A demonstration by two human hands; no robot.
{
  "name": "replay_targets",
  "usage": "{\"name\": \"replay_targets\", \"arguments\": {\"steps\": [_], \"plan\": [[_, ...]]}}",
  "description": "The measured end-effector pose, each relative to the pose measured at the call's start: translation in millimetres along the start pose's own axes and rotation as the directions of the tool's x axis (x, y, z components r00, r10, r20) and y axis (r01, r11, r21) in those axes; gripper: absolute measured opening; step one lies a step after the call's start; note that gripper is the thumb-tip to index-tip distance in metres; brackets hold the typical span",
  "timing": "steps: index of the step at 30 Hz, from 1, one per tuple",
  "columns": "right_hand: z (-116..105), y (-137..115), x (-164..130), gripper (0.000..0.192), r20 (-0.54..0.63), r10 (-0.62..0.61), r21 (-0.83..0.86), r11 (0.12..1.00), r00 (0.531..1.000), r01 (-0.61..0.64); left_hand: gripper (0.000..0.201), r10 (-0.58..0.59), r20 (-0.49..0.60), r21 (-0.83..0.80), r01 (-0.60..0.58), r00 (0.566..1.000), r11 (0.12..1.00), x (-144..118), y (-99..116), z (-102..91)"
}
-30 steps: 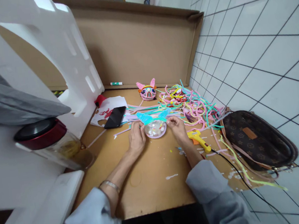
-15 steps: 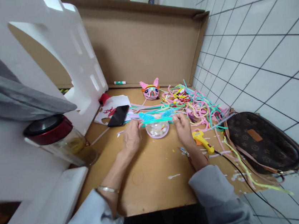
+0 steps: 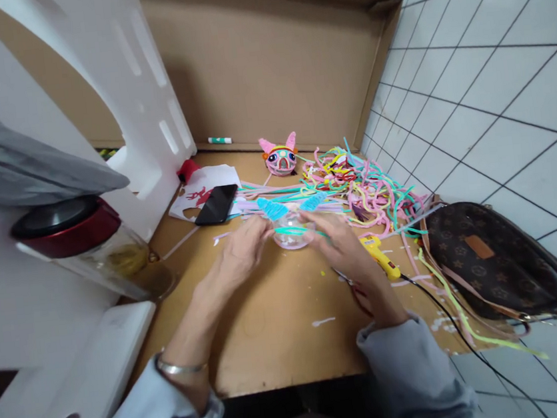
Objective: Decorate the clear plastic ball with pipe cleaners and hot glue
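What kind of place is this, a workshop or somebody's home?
Most likely a makeshift craft corner, perhaps at home: a cardboard-screened table against a tiled wall, strewn with coloured pipe cleaners, a yellow glue gun and a finished pink animal head.

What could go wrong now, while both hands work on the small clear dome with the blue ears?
1. The yellow glue gun lies right beside the right hand; if it is hot, the wrist might brush it.
2. Its black cord runs off the table edge and could snag the sleeve.
3. The clear dome, pinched between the left hand and the right, might slip.
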State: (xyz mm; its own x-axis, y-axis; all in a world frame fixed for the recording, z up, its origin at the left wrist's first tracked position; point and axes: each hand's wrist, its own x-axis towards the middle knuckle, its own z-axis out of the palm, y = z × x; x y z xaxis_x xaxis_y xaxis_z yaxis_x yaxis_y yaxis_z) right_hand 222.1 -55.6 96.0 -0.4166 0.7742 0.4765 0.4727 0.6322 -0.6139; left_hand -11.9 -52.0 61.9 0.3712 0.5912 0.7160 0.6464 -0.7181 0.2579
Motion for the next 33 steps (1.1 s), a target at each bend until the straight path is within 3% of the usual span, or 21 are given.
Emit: {"name": "replay_targets", "arguments": {"steps": [5, 9, 14, 17, 19, 20, 22, 24, 25, 27, 29, 31, 33], "plan": [[17, -13, -4, 0.030, 0.103, 0.130, -0.067, 0.990, 0.986, -0.124, 0.023, 0.042, -0.015, 0.014, -0.041, 0.999, 0.999, 1, 4, -3.9], [18, -15, -5, 0.034, 0.133, 0.176, 0.169, 0.966, 0.975, -0.197, 0.021, 0.027, -0.037, 0.030, -0.026, 0.999, 0.999, 2, 3, -7.9], [21, -15, -3, 0.038, 0.251, 0.229, 0.435, 0.841, 0.940, -0.321, 0.018, 0.078, -0.029, -0.041, -0.079, 0.997, 0.996, 4, 9, -8.9], [23, -17, -3, 0.036, 0.233, 0.245, 0.484, 0.810, 0.941, -0.331, 0.021, -0.014, -0.053, -0.139, 0.007, 0.998, 0.990, 5, 16, -9.7], [24, -22, -4, 0.034, 0.189, 0.274, 0.513, 0.791, 0.943, -0.332, 0.024, -0.173, -0.109, -0.248, 0.142, 0.979, 0.958, 6, 21, -9.5], [25, -24, -4, 0.033, 0.175, 0.295, 0.531, 0.776, 0.939, -0.342, 0.025, -0.278, -0.150, -0.322, 0.219, 0.949, 0.921, 6, 23, -8.8], [27, -27, -5, 0.034, 0.163, 0.341, 0.585, 0.722, 0.926, -0.369, 0.029, -0.497, -0.234, -0.523, 0.323, 0.836, 0.789, 7, 26, -5.7], [30, -28, -5, 0.036, 0.172, 0.376, 0.658, 0.644, 0.910, -0.391, 0.035, -0.637, -0.234, -0.704, 0.324, 0.735, 0.632, 8, 30, -0.5], [32, -28, -4, 0.038, 0.185, 0.387, 0.693, 0.600, 0.903, -0.399, 0.038, -0.674, -0.212, -0.763, 0.311, 0.708, 0.567, 8, 32, 2.6], [36, -27, -4, 0.041, 0.226, 0.396, 0.744, 0.520, 0.890, -0.421, 0.043, -0.699, -0.107, -0.829, 0.324, 0.708, 0.456, 9, 36, 8.5], [40, -26, -3, 0.044, 0.268, 0.398, 0.766, 0.465, 0.877, -0.445, 0.046, -0.678, 0.000, -0.852, 0.355, 0.735, 0.385, 8, 40, 12.9], [43, -25, -4, 0.044, 0.286, 0.397, 0.774, 0.441, 0.872, -0.455, 0.047, -0.667, 0.057, -0.868, 0.367, 0.742, 0.334, 8, 43, 15.2], [46, -25, -5, 0.042, 0.290, 0.390, 0.771, 0.446, 0.874, -0.454, 0.046, -0.689, 0.075, -0.885, 0.366, 0.721, 0.287, 9, 45, 15.6]]}}
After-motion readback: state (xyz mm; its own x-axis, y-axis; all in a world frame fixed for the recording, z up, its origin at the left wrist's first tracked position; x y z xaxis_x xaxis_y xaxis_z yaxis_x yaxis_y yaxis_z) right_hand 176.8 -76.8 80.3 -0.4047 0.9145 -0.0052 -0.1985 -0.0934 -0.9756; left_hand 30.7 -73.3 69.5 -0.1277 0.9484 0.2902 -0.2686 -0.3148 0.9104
